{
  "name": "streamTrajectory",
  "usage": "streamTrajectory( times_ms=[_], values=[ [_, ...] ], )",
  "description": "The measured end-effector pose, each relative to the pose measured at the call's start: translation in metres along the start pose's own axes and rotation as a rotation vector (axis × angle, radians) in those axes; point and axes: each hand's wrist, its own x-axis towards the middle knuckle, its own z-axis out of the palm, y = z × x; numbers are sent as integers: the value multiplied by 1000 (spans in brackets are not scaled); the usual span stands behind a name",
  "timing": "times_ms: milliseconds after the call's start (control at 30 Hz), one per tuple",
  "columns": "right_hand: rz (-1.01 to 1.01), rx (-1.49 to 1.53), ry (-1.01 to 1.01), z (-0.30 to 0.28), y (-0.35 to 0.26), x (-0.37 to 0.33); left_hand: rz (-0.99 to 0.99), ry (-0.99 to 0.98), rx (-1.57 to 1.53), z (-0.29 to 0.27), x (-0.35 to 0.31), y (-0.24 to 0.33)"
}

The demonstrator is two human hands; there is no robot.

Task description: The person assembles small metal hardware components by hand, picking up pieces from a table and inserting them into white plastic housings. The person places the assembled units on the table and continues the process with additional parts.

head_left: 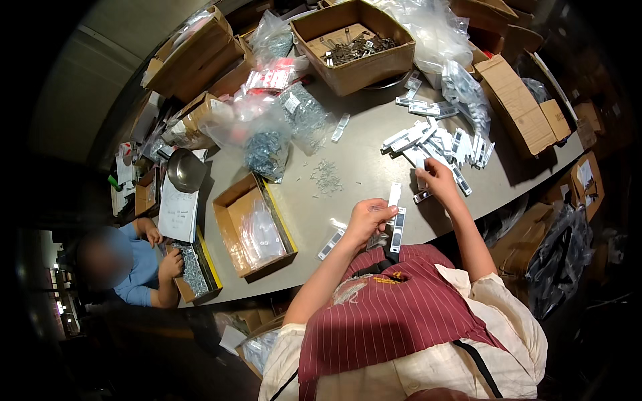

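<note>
My left hand (370, 219) is closed on narrow white rectangular parts near the table's front edge. One white strip (395, 194) sticks up past the thumb, and a part with dark windows (398, 230) hangs below it. Further right, my right hand (437, 179) pinches another white part (420, 162), at the near side of a loose pile of white parts (428, 137). A similar part lies by my left wrist (330, 244), next to a clear plastic bag. Small screws or pins (326, 179) are scattered on the table left of my hands.
An open cardboard box (231, 230) of flat clear bags stands left. Behind it are bags of small metal hardware (266, 152), and a metal bowl (187, 170). A large box of metal pieces (313, 57) is at the back. At far left, a person in blue (137, 264) handles a hardware box.
</note>
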Motion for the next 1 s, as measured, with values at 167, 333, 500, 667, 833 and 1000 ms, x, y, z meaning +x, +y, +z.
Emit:
streamTrajectory(
  times_ms=[167,333,500,667,833,1000],
  values=[
    [-519,-430,197,12,-26,-38,70,105,-22,-4,-4,-10],
    [-22,122,-501,23,-63,-85,105,82,-121,7,-17,-3],
    [241,798,-501,2,-70,-80,140,-73,-256,3,-34,8],
    [36,524,-378,2,-81,-75,94,-4,-115,12,-40,5],
    [39,376,-384,4,-94,-75,124,47,-22,16,-43,6],
    [81,432,-457,6,-89,-71,118,47,58,16,-48,7]
  ],
)
